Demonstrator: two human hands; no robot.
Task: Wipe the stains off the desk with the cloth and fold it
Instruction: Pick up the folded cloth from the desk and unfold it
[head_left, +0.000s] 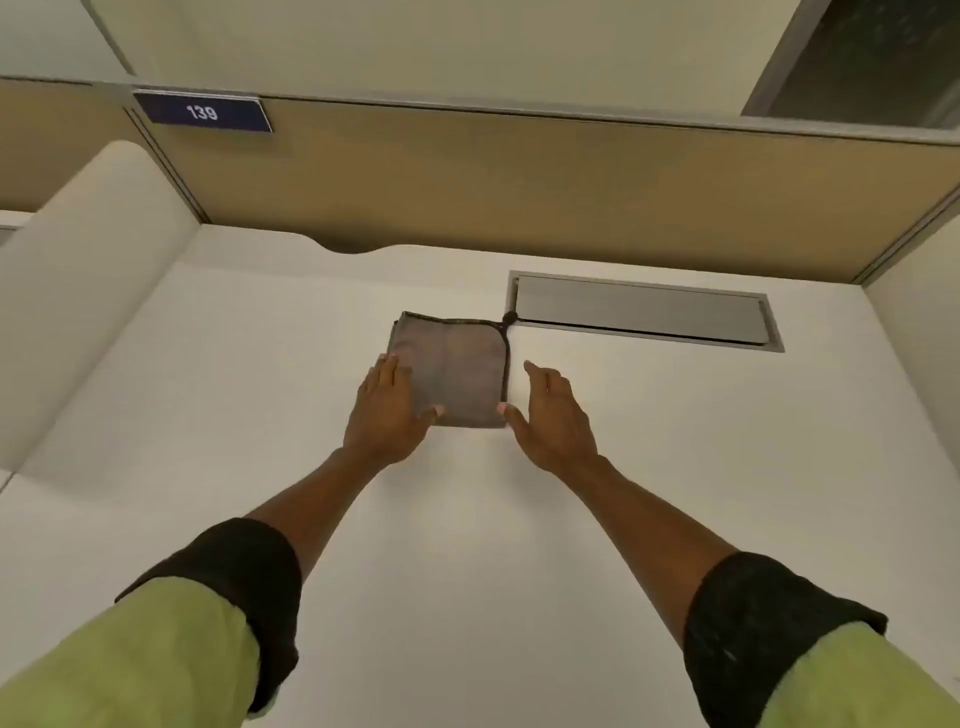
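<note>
A grey cloth, folded into a small square with dark stitched edges and a small loop at its far right corner, lies flat on the white desk. My left hand rests flat on the cloth's left near part, fingers spread. At the cloth's near right corner is my right hand, its thumb touching the corner and its fingers apart on the desk beside the right edge. Neither hand grips the cloth. I see no stains on the desk.
A grey metal cable hatch is set into the desk right behind the cloth. Tan partition panels close off the back, with a blue plate reading 139. A white rounded divider stands at the left.
</note>
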